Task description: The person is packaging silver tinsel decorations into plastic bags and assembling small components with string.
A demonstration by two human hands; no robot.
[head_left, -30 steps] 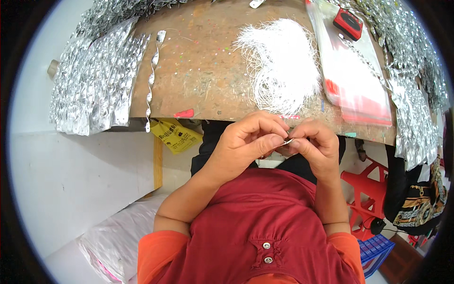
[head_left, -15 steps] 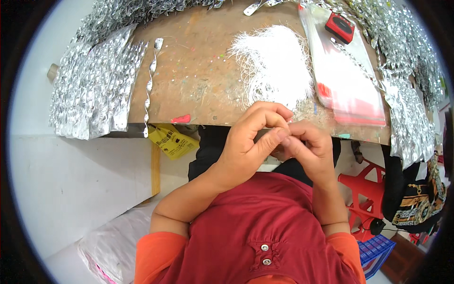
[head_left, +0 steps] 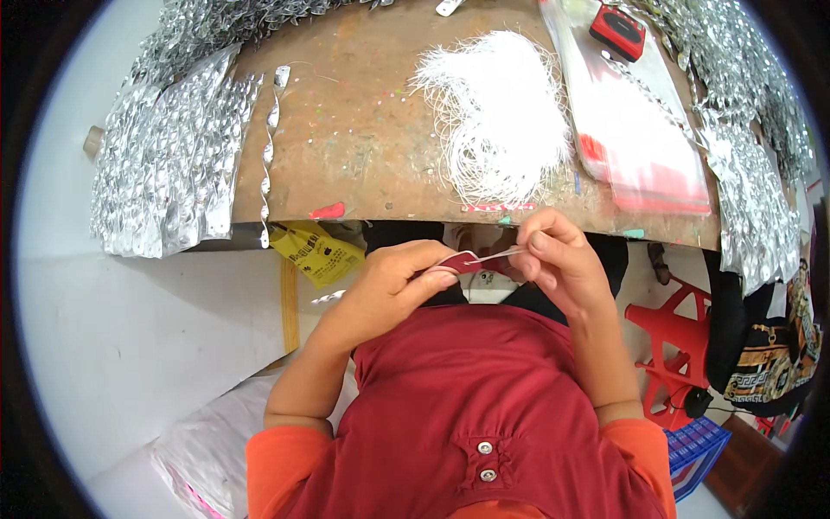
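My left hand [head_left: 389, 290] is closed around the end of a shiny twisted metallic strip [head_left: 458, 263], thumb on top. That flat end mirrors the red of my apron, and a silver stretch of twist shows beyond the hand's left side. A thin white string [head_left: 494, 255] runs from the strip's end to my right hand [head_left: 564, 264], which pinches it between thumb and fingers. Both hands are in front of my body, just below the table's near edge. On the table [head_left: 346, 164] ahead lies a heap of white strings [head_left: 501, 112].
Rows of silver twisted strips [head_left: 169, 164] hang over the table's left side, more [head_left: 743, 190] at the right. One single strip [head_left: 270, 156] lies near the left. Clear plastic bags [head_left: 640, 130] and a red device [head_left: 617, 33] lie right. A red stool [head_left: 670, 337] stands below.
My hands have moved lower and apart. The strip's end now shows in my left hand, with the string stretched between it and my right hand.
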